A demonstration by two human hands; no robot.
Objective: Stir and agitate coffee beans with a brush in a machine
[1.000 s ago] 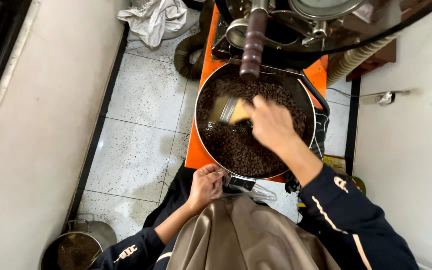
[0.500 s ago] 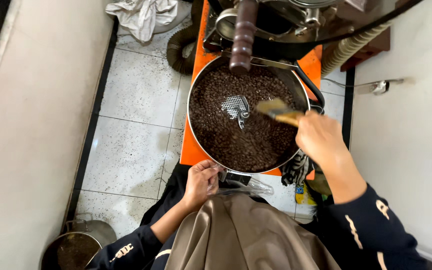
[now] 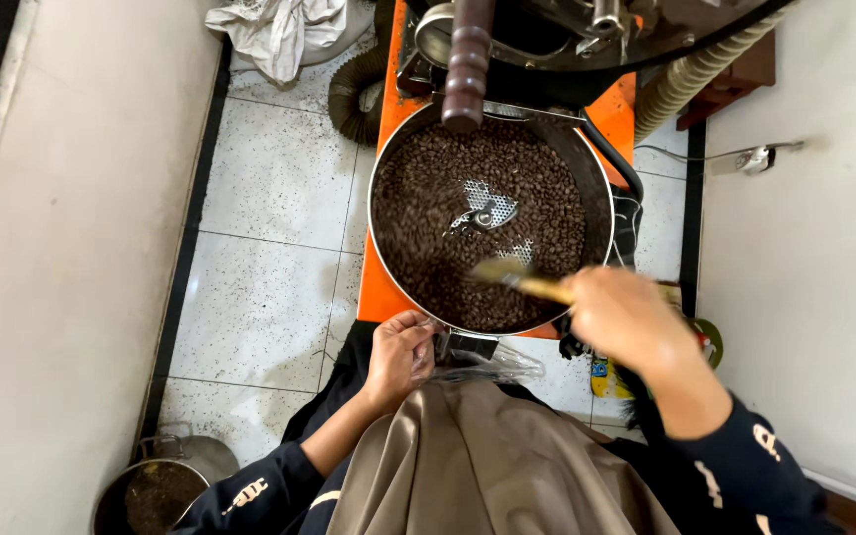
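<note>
A round metal cooling tray (image 3: 380, 188) full of dark roasted coffee beans (image 3: 428, 188) sits on an orange machine base (image 3: 376, 292); its perforated bottom and centre stirrer (image 3: 487, 213) show through the middle. My right hand (image 3: 626, 322) grips a small brush (image 3: 512, 277) with a yellow handle, its bristles over the beans at the tray's near right. My left hand (image 3: 400, 355) is closed on a clear plastic bag (image 3: 482, 365) held under the tray's near rim, above a tan cloth on my lap.
A dark wooden handle (image 3: 468, 59) and the roaster body overhang the tray's far side. A ribbed hose (image 3: 354, 94) and a white rag (image 3: 279, 35) lie on the tiled floor. A metal bucket (image 3: 156, 490) stands at bottom left. White walls close both sides.
My right hand has swept the brush from the tray's middle to the right side and then back toward the near right edge. The beans have thinned at the centre, baring the perforated bottom.
</note>
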